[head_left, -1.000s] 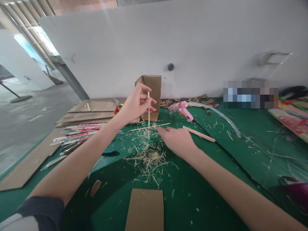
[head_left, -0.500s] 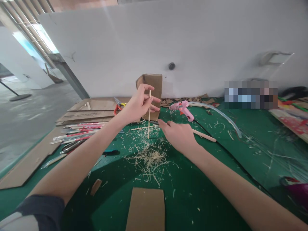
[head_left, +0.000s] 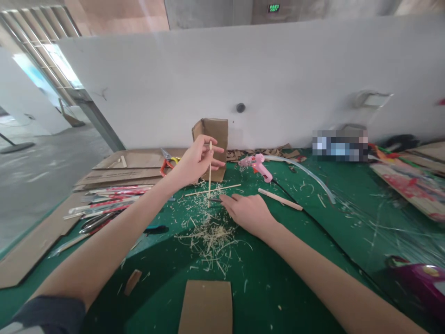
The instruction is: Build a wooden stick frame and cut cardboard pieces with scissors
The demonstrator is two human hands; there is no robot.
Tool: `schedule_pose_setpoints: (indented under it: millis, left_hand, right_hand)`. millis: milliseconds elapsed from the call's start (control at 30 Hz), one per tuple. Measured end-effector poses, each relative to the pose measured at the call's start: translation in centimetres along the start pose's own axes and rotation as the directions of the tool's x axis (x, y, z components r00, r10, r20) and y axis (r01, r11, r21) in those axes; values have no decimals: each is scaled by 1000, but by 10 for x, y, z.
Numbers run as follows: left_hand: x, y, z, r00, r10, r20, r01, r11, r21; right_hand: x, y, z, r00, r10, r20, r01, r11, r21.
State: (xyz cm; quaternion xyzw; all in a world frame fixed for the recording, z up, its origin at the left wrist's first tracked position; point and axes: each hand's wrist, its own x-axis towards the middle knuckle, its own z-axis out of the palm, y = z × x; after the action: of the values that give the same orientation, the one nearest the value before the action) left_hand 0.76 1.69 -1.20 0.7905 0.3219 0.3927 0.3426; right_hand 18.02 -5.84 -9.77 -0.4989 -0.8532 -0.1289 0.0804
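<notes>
My left hand [head_left: 200, 160] pinches the top of a thin wooden stick [head_left: 209, 178], which stands nearly upright; its other fingers are spread. My right hand [head_left: 248, 211] is closed round a small dark-bladed knife [head_left: 216, 200], its handle hidden by the fingers. The blade meets the lower part of the stick. Another thin stick [head_left: 229, 188] lies crosswise behind it. Below the hands is a pile of pale wood shavings [head_left: 215, 234] on the green table [head_left: 278, 273].
A pink glue gun [head_left: 259, 167], wooden rod [head_left: 281, 199] and clear tube [head_left: 313, 175] lie right. Scissors [head_left: 167, 163], wrapped sticks [head_left: 104, 202] and cardboard sheets [head_left: 41, 236] lie left. Folded cardboard [head_left: 219, 139] stands behind; a cardboard piece [head_left: 206, 306] is near the front edge.
My right hand and the blade have moved down along the stick, towards its lower end. My left hand still pinches the top. The camera view has tilted up and shifted slightly.
</notes>
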Motion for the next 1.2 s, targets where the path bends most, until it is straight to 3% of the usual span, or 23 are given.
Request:
schedule_pose_setpoints:
  millis: [167,233,367,500,667,867,933,1033,1200]
  left_hand:
    - [1,-1,-6,988,43,-150,-11,978,209]
    - [1,-1,-7,987,38,-156,3,969,249]
    - [0,-5,-9,995,-10,-95,27,983,180]
    - [-2,-16,-14,990,-130,55,120,980,161]
    - [-17,-20,-18,917,-236,320,151,951,269]
    - [-33,-17,4,834,-262,486,69,922,380]
    - [-38,-16,9,844,-261,468,85,928,364]
    - [-49,-16,6,900,-234,367,85,921,379]
    - [-61,-31,-10,934,-189,303,-29,807,590]
  right_hand:
    - [-3,4,0,996,81,-40,-76,989,130]
    - [-3,6,2,992,111,-56,-98,975,198]
    - [-1,14,9,969,186,-160,-118,925,361]
    - [4,27,19,899,372,-233,-190,809,557]
    - [9,36,23,879,441,-183,-237,736,635]
    - [8,38,23,820,561,-110,-311,600,737]
    - [9,41,28,788,610,-83,-329,531,781]
    - [12,43,37,752,654,-84,-306,459,834]
    - [12,42,41,774,605,-187,-184,497,848]
